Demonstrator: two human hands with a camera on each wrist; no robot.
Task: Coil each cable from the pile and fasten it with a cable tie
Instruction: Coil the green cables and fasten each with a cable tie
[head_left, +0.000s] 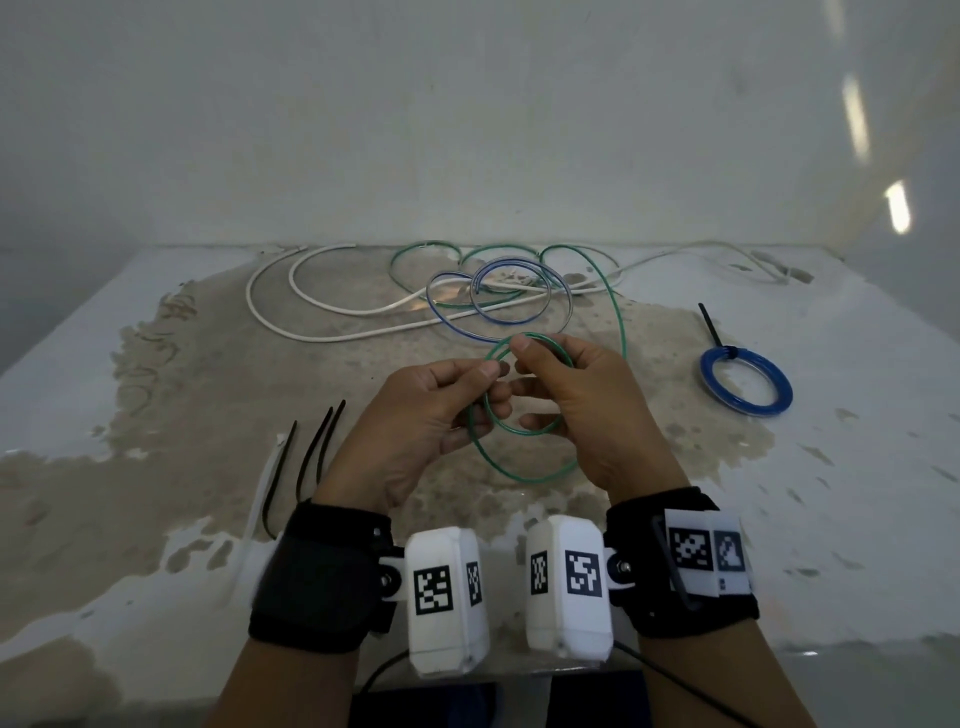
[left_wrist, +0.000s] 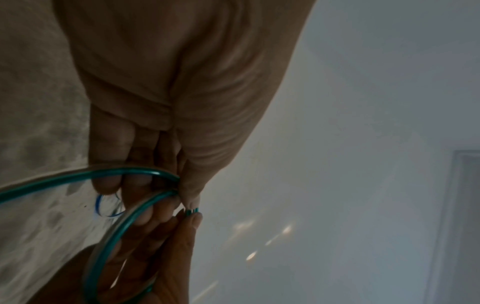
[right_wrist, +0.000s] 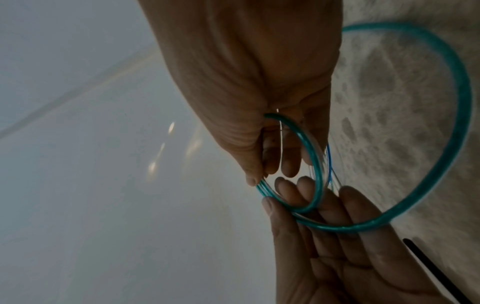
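Observation:
A thin green cable (head_left: 524, 470) hangs in small loops above the table between both hands. My left hand (head_left: 493, 371) pinches the loops between thumb and fingers; the left wrist view shows the thumb pressed on the green cable (left_wrist: 78, 179). My right hand (head_left: 523, 358) pinches the top of the same coil, and the right wrist view shows its thumb and fingers on the green cable (right_wrist: 315, 164). The rest of the cable runs back into the pile (head_left: 493, 291) of white, blue-striped and green cables. Black cable ties (head_left: 317, 447) lie at the left.
A coiled blue cable (head_left: 745, 384) bound with a black tie lies at the right. A white strip (head_left: 262, 493) lies beside the black ties. The table (head_left: 156, 597) is patchy white and tan; a white wall stands behind it.

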